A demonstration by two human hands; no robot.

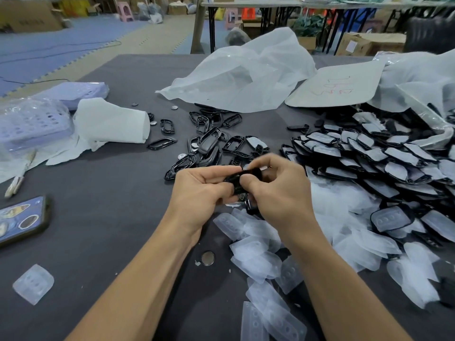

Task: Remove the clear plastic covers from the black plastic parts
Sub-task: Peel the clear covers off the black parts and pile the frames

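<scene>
**Q:** What does the head camera show at the centre?

**A:** Two bare forearms reach in from the bottom edge. The left hand (pixel 202 188) and right hand (pixel 278 190) meet above a dark grey table (pixel 110 217). Both curl their fingers round one black plastic part (pixel 237 182), pinching it between thumbs and fingertips. The part is blurred, so it is impossible to tell whether its clear cover is on.

**Q:** Where is the rest of the work?

**A:** Right of the hands, a heap of covered parts (pixel 384 156) spreads to the right edge of the view. Each is black with a pale film face. Just beyond the hands lies a scatter of bare black frames (pixel 209 141). Under and beside the right forearm, loose clear covers (pixel 258 254) pile up toward the bottom edge.

**Q:** Where is there open room?

**A:** Left of the left forearm the cloth lies bare. A phone (pixel 22 221) bounds it at the left edge of the view, and a lone cover (pixel 33 284) lies nearer the bottom corner. A coin cell (pixel 208 257) sits between the forearms. The table's far edge runs behind a crumpled white bag (pixel 243 77). Its left edge slants past a lavender basket (pixel 32 124) and a white foam roll (pixel 110 121).
</scene>
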